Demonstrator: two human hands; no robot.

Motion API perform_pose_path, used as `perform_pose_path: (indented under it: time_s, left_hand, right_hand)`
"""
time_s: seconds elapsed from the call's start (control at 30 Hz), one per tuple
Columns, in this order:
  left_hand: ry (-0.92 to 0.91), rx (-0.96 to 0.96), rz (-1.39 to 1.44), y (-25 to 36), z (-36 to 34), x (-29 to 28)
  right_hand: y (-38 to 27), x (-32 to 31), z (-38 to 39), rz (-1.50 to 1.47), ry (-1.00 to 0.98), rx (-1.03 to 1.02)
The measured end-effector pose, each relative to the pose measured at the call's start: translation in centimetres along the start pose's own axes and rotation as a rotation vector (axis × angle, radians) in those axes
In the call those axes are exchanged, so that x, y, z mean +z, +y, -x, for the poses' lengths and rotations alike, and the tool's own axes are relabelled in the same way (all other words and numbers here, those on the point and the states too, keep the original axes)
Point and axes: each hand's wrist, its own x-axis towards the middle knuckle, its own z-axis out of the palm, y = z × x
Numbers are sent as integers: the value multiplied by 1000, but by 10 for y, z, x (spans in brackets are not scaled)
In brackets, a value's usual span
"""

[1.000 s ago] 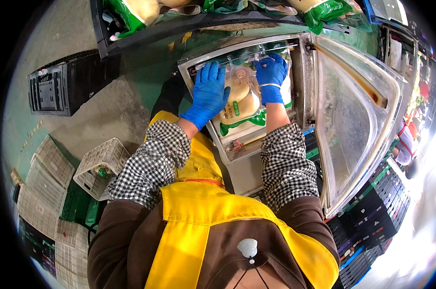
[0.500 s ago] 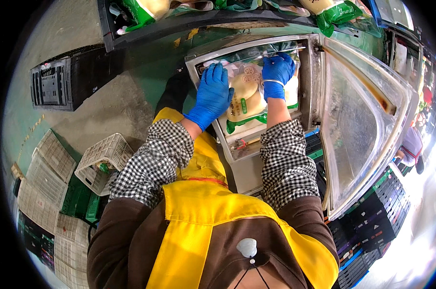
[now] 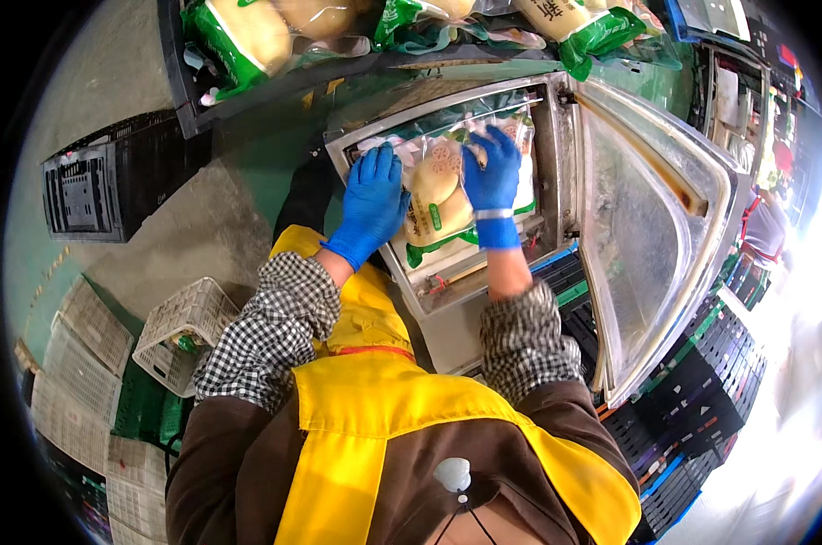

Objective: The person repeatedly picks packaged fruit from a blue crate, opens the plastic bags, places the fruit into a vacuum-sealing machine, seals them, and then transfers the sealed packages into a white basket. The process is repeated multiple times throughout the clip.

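Materials are presenting as follows. A metal-rimmed chamber point(image 3: 550, 168) is standing open before the wearer, its rectangular rim showing dull, worn grey. Its thick transparent lid point(image 3: 652, 232) is swinging wide to the right, with a curved, scuffed panel and a yellow-brown strip running along its upper edge. The wearer is using 2 smooth blue gloves, 2 black-and-white checked sleeves point(image 3: 270, 318) of gathered cloth and a plain yellow apron point(image 3: 366, 400) over a brown garment point(image 3: 225, 459).

The clear package point(image 3: 436, 202) is lying inside the chamber, between the hands. Its glossy film is showing wrinkles and reflections; pale, rounded, thick pieces are filling it, and a green band is edging its lower end. A brownish print of pierced discs is marking its upper part. Similar film is showing to the right of the right hand; whether it is belonging to the same package, the inspector is not able to tell.

The left hand point(image 3: 370, 202) is lying over the chamber's left rim, fingers extending straight and pressing together. The right hand point(image 3: 493, 177), wearing a white band point(image 3: 495, 214) at the wrist, is covering the package's right side; its fingers are bending slightly and standing apart. Fingertip contact is remaining unclear.

Beyond the chamber, a black tray point(image 3: 279, 98) is holding similar packages point(image 3: 252, 36). A white lattice-walled basket point(image 3: 188, 331) is sitting to the left.
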Motion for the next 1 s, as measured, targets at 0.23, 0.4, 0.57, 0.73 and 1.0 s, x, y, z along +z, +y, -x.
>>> perform_pose_path:
  time_s: [0.23,0.4,0.57,0.73,1.0]
  left_hand:
    - [-91,121,16,-18,2,-11]
    - [-133,247,-20,-23,-2,-14]
    - [-73,285,157,-39,0,-23]
    - [133,155,209,-67,25,-58]
    - [173,-230,-25,-171,173,-29]
  right_hand:
    - [-144,-207,-4,29,583,19]
    - [-100,-300,-63,158,-147,89]
    - [-115,-222,-45,-63,-237,-154]
    - [-147,-142,0,77,-305,-163]
    - [-125,49,71,488,-291,-251]
